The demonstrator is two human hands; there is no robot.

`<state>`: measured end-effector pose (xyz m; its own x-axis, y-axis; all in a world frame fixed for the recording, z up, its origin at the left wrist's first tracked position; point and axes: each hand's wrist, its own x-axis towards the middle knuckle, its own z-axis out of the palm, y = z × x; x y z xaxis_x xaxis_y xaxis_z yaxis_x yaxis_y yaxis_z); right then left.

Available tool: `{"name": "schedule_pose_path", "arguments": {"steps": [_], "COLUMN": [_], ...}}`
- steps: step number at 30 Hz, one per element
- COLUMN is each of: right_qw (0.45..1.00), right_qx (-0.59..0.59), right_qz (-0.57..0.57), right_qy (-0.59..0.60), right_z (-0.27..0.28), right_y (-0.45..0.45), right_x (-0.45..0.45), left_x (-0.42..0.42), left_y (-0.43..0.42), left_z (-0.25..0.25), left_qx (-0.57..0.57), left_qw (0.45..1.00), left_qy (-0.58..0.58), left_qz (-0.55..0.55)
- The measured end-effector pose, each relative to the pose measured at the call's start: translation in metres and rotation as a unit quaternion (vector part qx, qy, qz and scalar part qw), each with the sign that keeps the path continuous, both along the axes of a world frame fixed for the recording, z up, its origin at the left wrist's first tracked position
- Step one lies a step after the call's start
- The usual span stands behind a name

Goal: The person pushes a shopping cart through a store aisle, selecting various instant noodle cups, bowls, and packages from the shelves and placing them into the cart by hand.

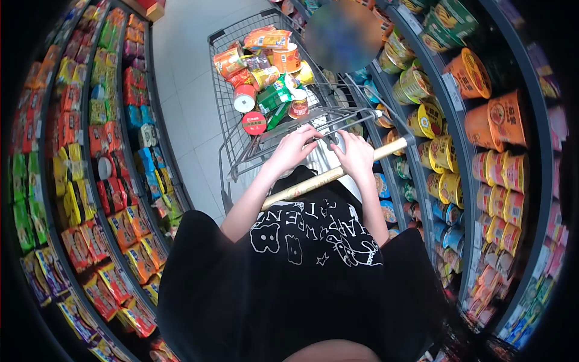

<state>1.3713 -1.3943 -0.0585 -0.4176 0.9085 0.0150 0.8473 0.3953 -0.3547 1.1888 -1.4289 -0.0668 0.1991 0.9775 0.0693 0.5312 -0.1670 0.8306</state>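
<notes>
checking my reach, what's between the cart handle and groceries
Head view: the left hand, right hand and grey metal bars lie between the cart handle and groceries.

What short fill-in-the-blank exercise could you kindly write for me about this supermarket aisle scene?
1. The T-shirt with white lettering is mainly ____ in colour.
2. The number of hands visible above the rear of the shopping cart is ____.
3. Of those, the ____ one is nearer the shelved yellow instant noodle cups.
4. The round container lowest in the picture among the cart's goods shows a ____ end.

Missing words: black; two; right; red.
</notes>
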Motion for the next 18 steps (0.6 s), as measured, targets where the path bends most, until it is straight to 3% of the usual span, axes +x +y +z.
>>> {"name": "schedule_pose_path", "arguments": {"steps": [3,5,7,9,12,13,15,18], "right_qw": [0.999,0.998,1.000,0.999,0.998,0.997,0.996,0.995], "right_qx": [-0.003,-0.010,0.000,-0.050,0.001,-0.030,-0.048,-0.057], "right_qz": [-0.003,0.001,0.022,0.008,0.034,0.050,0.060,0.056], "right_qy": [-0.045,-0.056,-0.013,-0.001,0.059,0.059,0.055,0.057], "right_z": [-0.002,0.002,0.006,0.012,0.017,0.016,0.020,0.021], "right_y": [0.002,0.001,0.001,0.001,-0.003,-0.002,0.001,0.003], "right_x": [0.000,-0.001,-0.001,-0.002,0.000,0.001,-0.001,-0.003], "left_x": [0.001,0.000,-0.004,-0.009,-0.018,-0.024,-0.037,-0.067], "left_y": [0.002,0.001,0.003,0.010,0.031,0.044,0.080,0.153], "left_z": [0.005,0.011,0.002,-0.003,0.006,0.006,0.011,-0.014], "left_qx": [-0.026,0.048,0.044,-0.006,-0.075,-0.088,-0.104,-0.030], "left_qw": [1.000,0.998,0.998,0.998,0.994,0.992,0.992,0.998], "left_qy": [0.002,0.028,0.003,-0.065,-0.085,-0.084,-0.061,0.049], "left_qz": [-0.009,-0.029,-0.033,0.011,-0.009,-0.023,-0.039,0.014]}}
